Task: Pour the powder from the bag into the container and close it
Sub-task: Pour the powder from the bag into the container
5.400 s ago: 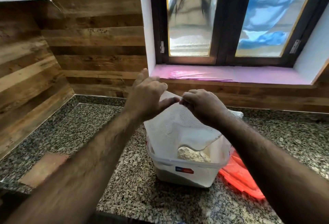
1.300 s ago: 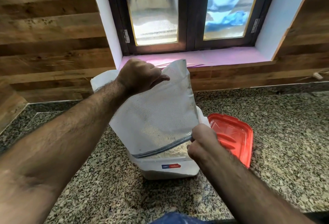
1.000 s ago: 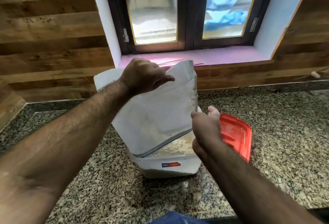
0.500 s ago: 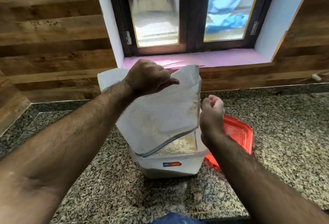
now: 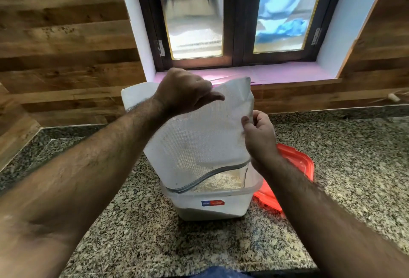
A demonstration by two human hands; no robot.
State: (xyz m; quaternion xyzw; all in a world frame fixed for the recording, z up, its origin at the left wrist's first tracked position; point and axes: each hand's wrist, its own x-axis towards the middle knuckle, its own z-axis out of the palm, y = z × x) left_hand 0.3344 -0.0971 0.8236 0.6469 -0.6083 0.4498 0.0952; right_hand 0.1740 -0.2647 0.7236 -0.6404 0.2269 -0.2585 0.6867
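Daylight thru window (image 5: pixel 239 12), wide-angle edge distortion, forearms blurred

White bag (image 5: pixel 199 136) upended, mouth down in powder-filled container (image 5: pixel 212 207), red lid (image 5: pixel 296 167) beside.

red lid (image 5: pixel 296 167) partly hidden behind right forearm, container (image 5: pixel 212 204) mouth covered by bag (image 5: pixel 199 140)

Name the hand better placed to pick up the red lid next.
Right. The right hand is beside the bag, directly above the red lid; the left hand grips the bag's top.
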